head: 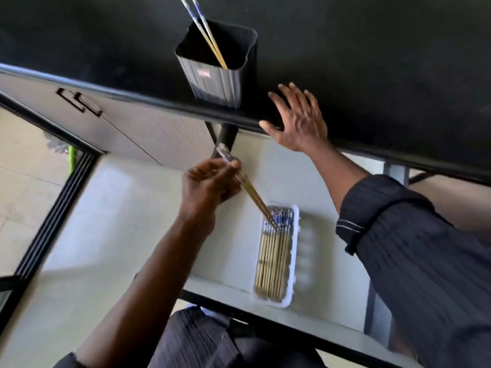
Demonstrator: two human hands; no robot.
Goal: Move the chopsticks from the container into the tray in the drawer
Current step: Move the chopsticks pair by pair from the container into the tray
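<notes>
Left hand (210, 185) clamps chopstick pair (256, 199), tips over tray (293, 261); right hand (297, 120) spread on countertop (372, 62).

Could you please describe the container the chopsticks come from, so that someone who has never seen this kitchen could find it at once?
Start at the black countertop above the open drawer. Near its front edge, left of the right hand, stands the container. It is the only upright tub there: dark, square, ribbed, with two chopsticks leaning out, unlike the flat white tray below.

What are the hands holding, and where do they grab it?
The left hand pinches two chopsticks near their patterned top ends. The right hand holds nothing; it rests open on the counter edge.
</notes>
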